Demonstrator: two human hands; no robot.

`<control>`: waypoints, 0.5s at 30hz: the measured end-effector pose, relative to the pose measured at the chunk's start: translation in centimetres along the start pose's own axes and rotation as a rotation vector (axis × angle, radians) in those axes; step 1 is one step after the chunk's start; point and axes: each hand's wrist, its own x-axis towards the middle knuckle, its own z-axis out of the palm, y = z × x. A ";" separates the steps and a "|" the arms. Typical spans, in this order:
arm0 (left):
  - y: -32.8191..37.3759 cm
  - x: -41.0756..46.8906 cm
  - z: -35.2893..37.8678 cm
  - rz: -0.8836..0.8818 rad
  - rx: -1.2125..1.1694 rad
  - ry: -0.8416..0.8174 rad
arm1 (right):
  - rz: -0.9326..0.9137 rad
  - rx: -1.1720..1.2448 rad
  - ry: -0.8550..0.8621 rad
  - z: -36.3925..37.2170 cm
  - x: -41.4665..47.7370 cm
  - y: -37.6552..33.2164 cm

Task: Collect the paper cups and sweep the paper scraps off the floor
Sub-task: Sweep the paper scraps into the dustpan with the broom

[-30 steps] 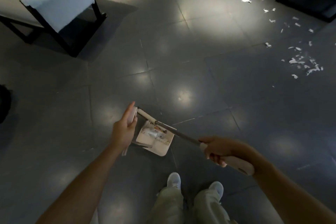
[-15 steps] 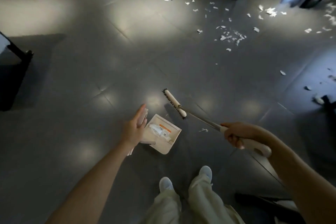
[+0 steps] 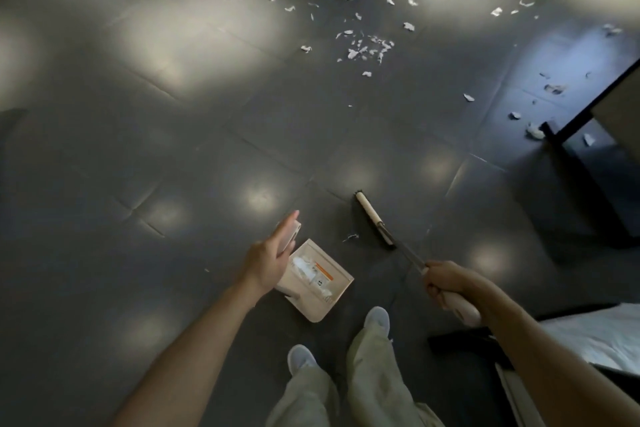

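In the head view the left hand (image 3: 268,262) grips the handle of a cream plastic dustpan (image 3: 317,282) already holding some white litter, while the right hand (image 3: 446,282) is closed round the handle of a long cream broom (image 3: 372,217) resting on the dark tiled floor (image 3: 173,149). The white paper scraps (image 3: 367,47) lie well ahead (no cups in sight), so a tilted pan could spill its load, and hard strokes could scatter scraps under the black-framed furniture (image 3: 585,135).
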 end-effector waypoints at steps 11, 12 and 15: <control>1.3 1.2 1.2 0.014 0.017 0.027 | -0.003 -0.024 -0.333 3.6 -4.1 -3.9; 1.1 1.0 0.9 -0.002 0.002 0.019 | -0.001 -0.044 -0.345 3.4 -4.4 -4.1; 0.6 0.2 0.2 -0.029 -0.025 0.026 | -0.047 -0.145 -0.311 3.3 -5.7 -4.3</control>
